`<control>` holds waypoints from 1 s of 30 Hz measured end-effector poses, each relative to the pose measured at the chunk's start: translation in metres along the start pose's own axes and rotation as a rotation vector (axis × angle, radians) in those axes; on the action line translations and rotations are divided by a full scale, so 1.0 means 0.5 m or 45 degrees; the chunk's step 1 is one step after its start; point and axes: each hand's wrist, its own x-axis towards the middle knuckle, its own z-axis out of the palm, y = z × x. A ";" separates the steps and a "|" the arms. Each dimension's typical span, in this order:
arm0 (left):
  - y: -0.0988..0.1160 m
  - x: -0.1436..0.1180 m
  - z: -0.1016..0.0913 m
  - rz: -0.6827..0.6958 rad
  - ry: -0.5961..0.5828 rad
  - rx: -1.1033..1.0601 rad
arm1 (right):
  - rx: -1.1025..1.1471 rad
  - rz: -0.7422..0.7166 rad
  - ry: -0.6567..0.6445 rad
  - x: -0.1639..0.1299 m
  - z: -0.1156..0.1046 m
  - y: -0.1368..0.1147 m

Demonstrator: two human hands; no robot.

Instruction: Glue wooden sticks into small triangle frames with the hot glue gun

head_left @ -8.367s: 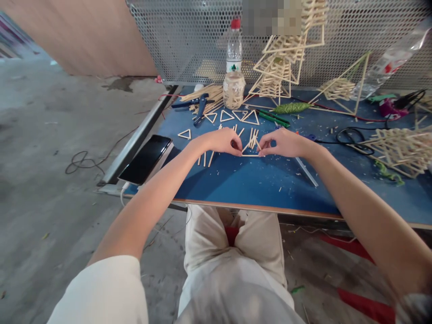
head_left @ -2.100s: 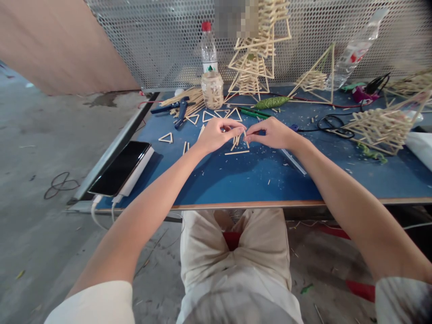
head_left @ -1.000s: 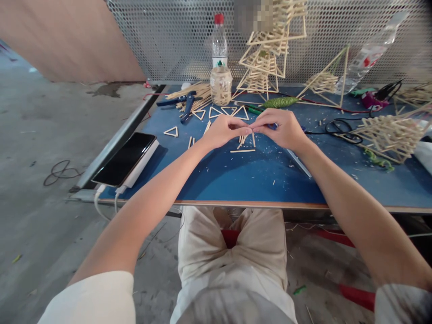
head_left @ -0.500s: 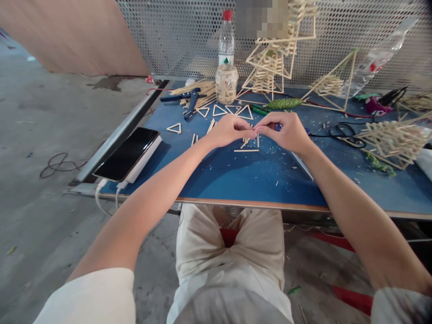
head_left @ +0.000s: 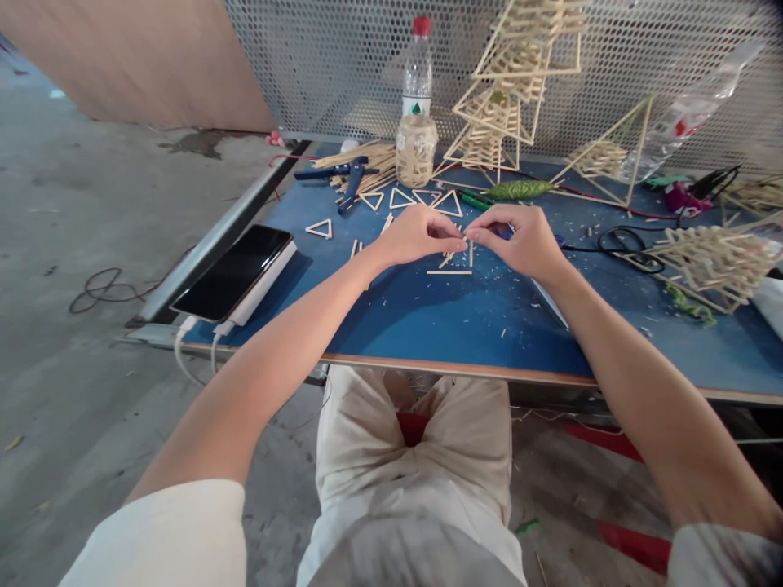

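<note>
Left hand (head_left: 416, 236) and right hand (head_left: 519, 238), fingers pinched together on a small stick (head_left: 466, 239), raised above loose sticks (head_left: 449, 271) on blue surface (head_left: 440, 326), apparently for close alignment.

The surface (head_left: 428, 326) is matt blue board with a bare wooden edge. Pale, dry wooden sticks (head_left: 449, 271) lie on it. The phone (head_left: 233, 261) screen is glossy black glass. Behind stands perforated grey metal mesh (head_left: 342, 73) and a clear plastic bottle (head_left: 418, 69).

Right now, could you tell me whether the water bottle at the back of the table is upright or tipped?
Upright. The water bottle stands with its red cap on top.
</note>
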 end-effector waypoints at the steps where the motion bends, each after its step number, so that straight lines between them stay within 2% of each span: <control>1: -0.001 0.000 -0.001 0.004 0.003 0.012 | -0.005 -0.002 0.009 0.000 0.000 -0.001; 5: -0.006 0.002 -0.005 0.023 -0.008 0.045 | 0.002 0.005 -0.003 -0.003 0.000 -0.007; 10: 0.000 0.002 -0.015 0.050 -0.102 0.068 | 0.002 0.008 0.014 -0.005 0.000 -0.014; 16: -0.003 -0.005 -0.045 0.058 0.015 0.122 | 0.065 0.021 0.129 -0.002 -0.002 -0.001; 18: -0.013 -0.008 -0.055 0.049 -0.064 0.174 | 0.054 0.046 0.119 -0.001 -0.003 0.007; 21: -0.029 -0.008 -0.059 0.006 -0.327 0.255 | 0.080 0.073 0.135 0.002 -0.004 0.015; 23: -0.038 -0.005 -0.057 0.003 -0.447 0.272 | 0.165 0.107 0.168 0.006 -0.002 0.022; 30: -0.059 0.002 -0.046 0.024 -0.514 0.333 | 0.393 0.170 0.284 0.020 0.002 0.061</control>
